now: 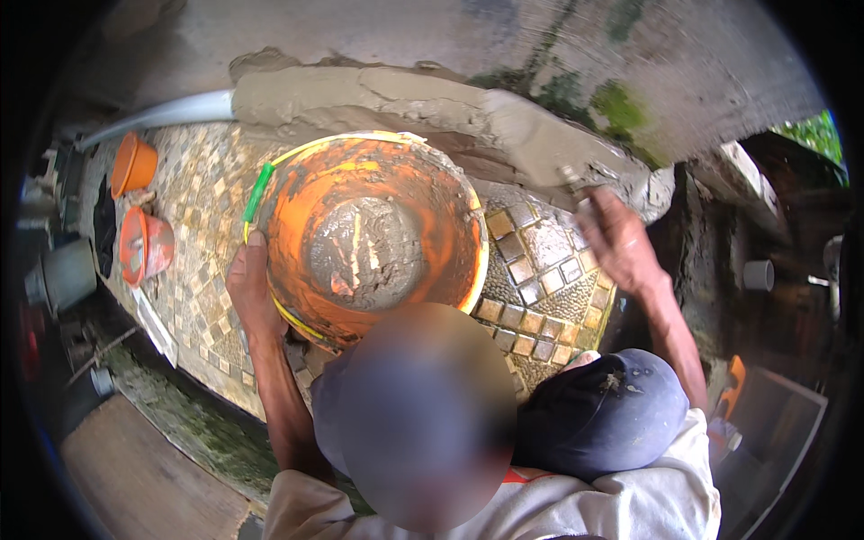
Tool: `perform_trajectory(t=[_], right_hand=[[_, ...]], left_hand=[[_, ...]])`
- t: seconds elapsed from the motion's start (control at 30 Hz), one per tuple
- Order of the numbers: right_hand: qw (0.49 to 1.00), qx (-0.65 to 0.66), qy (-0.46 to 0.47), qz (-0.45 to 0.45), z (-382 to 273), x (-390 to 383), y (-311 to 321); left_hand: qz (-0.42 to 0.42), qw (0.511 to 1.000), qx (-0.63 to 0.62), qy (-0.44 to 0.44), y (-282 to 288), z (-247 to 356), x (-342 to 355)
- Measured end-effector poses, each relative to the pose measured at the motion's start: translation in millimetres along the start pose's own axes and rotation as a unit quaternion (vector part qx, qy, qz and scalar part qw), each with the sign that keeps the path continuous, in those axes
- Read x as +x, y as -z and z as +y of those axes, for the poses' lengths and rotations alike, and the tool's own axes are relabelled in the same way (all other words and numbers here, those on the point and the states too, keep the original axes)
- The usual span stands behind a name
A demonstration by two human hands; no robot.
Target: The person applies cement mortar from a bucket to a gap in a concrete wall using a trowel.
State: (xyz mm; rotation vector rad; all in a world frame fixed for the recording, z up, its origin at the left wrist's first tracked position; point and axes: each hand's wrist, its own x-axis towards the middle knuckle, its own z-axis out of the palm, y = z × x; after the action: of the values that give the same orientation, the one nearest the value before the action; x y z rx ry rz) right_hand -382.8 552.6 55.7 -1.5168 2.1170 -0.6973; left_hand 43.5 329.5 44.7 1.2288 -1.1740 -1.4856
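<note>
My left hand grips the left rim of a large orange bucket, near a green sleeve on its yellow handle. Wet grey mortar lies in the bottom, and more is smeared over the inner walls. To the right, my right hand is closed on the handle of a trowel. Its blade is blurred and lies against the band of fresh mortar along the foot of the wall. At its left end this mortar meets a pale grey pipe.
Two small orange tubs, one upper and one lower, stand left on the patterned tile floor. A white strip lies by the floor's edge. The concrete wall runs along the far side. A white cup is at the right.
</note>
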Motion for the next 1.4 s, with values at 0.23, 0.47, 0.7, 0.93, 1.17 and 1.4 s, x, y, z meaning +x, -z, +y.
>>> perform_trajectory(t=[0.23, 0.47, 0.7, 0.93, 1.17, 1.4], right_hand=[[0.961, -0.177, 0.213, 0.008, -42, 5, -90], [0.922, -0.286, 0.259, -0.011, -30, 3, -142], [0.906, -0.308, 0.279, -0.079, -31, -9, -106], [0.896, -0.376, 0.167, -0.168, -60, 22, -114], [0.899, -0.294, 0.267, -0.183, -36, -2, -95], [0.97, -0.18, 0.146, -0.072, -55, 43, -124]], left_hand=[[-0.082, 0.966, 0.236, -0.064, -108, 49, 7], [-0.16, 0.96, 0.215, -0.076, -153, 39, -9], [-0.153, 0.965, 0.195, -0.086, -147, 43, -18], [-0.157, 0.957, 0.239, -0.06, -159, 41, -37], [-0.119, 0.97, 0.197, -0.075, -124, 36, -18], [-0.134, 0.965, 0.209, -0.086, -126, 44, -16]])
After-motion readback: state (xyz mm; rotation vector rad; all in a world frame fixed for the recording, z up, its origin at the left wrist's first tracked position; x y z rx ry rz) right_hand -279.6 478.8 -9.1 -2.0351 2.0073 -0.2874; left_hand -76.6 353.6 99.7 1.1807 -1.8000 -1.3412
